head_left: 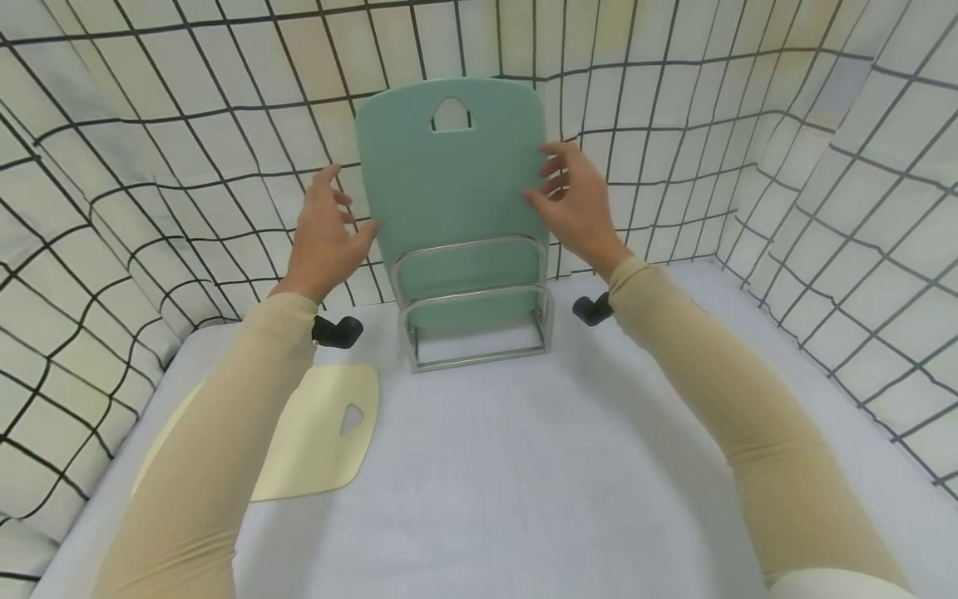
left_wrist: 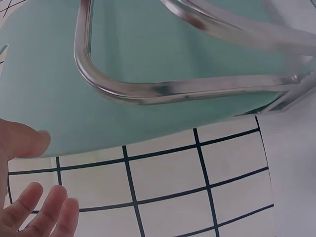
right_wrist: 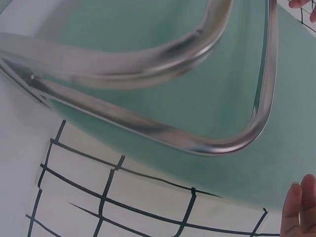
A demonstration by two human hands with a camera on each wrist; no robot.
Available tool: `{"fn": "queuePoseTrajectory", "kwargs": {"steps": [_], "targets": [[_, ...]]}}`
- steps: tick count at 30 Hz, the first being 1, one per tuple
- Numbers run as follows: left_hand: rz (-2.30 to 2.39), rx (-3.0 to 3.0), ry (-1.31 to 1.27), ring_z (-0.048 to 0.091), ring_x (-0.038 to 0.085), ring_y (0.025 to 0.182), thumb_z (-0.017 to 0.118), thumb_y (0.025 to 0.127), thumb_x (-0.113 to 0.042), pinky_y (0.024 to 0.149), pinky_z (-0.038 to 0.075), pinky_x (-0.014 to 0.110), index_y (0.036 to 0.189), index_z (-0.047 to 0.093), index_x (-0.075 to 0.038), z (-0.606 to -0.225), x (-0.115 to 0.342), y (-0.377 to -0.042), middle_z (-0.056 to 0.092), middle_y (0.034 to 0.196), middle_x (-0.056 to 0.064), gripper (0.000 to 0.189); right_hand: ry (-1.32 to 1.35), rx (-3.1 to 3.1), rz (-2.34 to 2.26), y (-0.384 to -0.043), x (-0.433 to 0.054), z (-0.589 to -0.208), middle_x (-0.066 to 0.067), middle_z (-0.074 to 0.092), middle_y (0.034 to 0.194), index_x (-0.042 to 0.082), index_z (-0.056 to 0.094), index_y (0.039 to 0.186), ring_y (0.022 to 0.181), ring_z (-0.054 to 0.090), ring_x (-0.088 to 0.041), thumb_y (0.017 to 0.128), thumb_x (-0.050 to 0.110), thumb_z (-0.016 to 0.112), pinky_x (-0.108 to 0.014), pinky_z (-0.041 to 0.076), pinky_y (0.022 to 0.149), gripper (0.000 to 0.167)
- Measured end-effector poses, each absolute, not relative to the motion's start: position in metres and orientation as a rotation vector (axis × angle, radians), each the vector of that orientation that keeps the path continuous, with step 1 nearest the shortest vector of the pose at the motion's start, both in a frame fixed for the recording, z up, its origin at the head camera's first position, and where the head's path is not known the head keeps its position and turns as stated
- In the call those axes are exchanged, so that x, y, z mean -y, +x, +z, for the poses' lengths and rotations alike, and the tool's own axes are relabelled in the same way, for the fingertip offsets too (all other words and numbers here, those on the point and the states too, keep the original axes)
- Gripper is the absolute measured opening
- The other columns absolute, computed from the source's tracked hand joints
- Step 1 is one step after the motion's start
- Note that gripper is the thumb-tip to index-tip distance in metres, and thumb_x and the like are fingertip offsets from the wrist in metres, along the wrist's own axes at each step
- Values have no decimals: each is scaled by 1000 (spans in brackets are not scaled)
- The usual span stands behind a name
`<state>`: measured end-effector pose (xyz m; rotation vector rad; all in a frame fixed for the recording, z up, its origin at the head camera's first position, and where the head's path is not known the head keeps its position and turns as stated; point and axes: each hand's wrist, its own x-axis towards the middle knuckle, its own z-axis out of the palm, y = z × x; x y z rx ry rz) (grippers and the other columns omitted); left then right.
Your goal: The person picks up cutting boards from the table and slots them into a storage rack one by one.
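Observation:
A mint-green cutting board [head_left: 456, 187] with a cut-out handle hole stands upright in a metal wire rack [head_left: 482, 360]. To its left, my left hand [head_left: 322, 241] has spread, slightly bent fingers, and its thumb is at the board's edge. In the left wrist view a gap separates that thumb [left_wrist: 37, 143] from the other fingers. Beside the opposite edge is my right hand [head_left: 580, 204], with thumb and fingers loosely bent. The right wrist view catches only some of its fingers [right_wrist: 292, 210] near the board's rim; whether they touch it is unclear.
A pale yellow cutting board [head_left: 318, 441] with a similar hole lies flat on the white table surface [head_left: 524, 466], partly under my left forearm. White cloth walls with a black grid [head_left: 674, 108] enclose the back and both sides.

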<state>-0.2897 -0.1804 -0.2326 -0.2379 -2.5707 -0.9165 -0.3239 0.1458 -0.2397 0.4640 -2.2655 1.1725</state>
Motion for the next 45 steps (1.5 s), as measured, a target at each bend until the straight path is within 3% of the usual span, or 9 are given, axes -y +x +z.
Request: {"fn": "queuePoseTrajectory", "kwargs": {"steps": [22, 32, 45], "targets": [[-791, 2692, -305, 55, 42, 126, 57, 102, -20, 101, 51, 60, 166, 12, -12, -251, 210, -281, 48, 146, 26, 79, 666, 2184, 1228, -295, -125, -249, -21, 66, 115, 2, 54, 139, 94, 71, -27, 92, 7, 75, -36, 62, 90, 52], [-742, 2715, -343, 57, 44, 124, 59, 100, -19, 100, 52, 61, 164, 16, -7, -262, 226, -274, 50, 140, 28, 78, 787, 2172, 1340, -270, -112, -257, -16, 65, 110, 1, 55, 136, 92, 70, -22, 90, 4, 77, -28, 61, 90, 51], [-725, 2808, -402, 58, 40, 120, 61, 101, -20, 102, 50, 58, 145, 50, -1, -284, 247, -261, 59, 129, 25, 49, 883, 2160, 1514, -242, -93, -275, -17, 65, 105, 0, 58, 132, 91, 69, -22, 88, 1, 78, -24, 61, 86, 48]]}}
